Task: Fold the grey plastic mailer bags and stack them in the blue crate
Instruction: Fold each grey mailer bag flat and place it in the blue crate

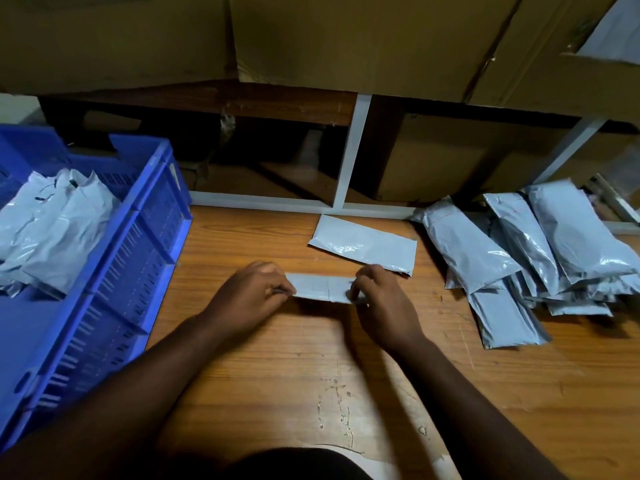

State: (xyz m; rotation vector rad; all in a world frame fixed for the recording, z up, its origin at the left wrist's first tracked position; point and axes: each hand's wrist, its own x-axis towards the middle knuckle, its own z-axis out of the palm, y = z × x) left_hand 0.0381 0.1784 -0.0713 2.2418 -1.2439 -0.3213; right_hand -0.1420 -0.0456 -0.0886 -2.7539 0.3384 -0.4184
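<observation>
Both our hands, left hand (251,292) and right hand (381,299), pinch one folded mailer (322,288) over the table (294,375); one more mailer (363,247) lies beyond, unfolded pile (526,258) right, blue crate (114,258) left holding several folded ones (59,223).

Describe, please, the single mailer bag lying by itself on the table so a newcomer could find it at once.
Start at the wooden table, between the blue crate and the heap of bags. Just beyond the hands lies one flat grey mailer. Unlike its neighbours, it lies alone, unheld.

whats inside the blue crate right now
Inside the blue crate, a loose heap of grey mailer bags lies at its far end. Whatever lies beneath them is covered.
</observation>
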